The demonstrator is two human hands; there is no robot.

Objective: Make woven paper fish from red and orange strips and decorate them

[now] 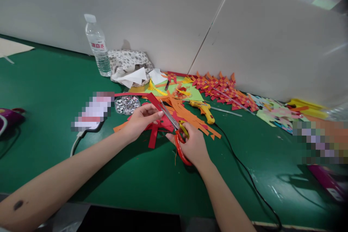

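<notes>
My left hand (145, 119) pinches a red paper strip (153, 100), its free end pointing up and left. In my right hand (193, 142) is a pair of scissors (179, 141) with red and yellow handles. Their blades reach up to the strip, near my left fingertips; I cannot tell whether they touch the paper. Beneath and behind both hands lies a loose pile of orange strips (187, 117) and red strips (153, 136). A clear box of googly eyes (127, 105) sits just left of my left hand.
A yellow glue gun (205, 110) lies right of the pile, its black cord (244, 166) running to the front edge. Woven red-and-orange paper fish (220, 87) are heaped by the wall. Behind stand a water bottle (97, 47) and a tissue pack (130, 63). A phone (95, 110) lies left.
</notes>
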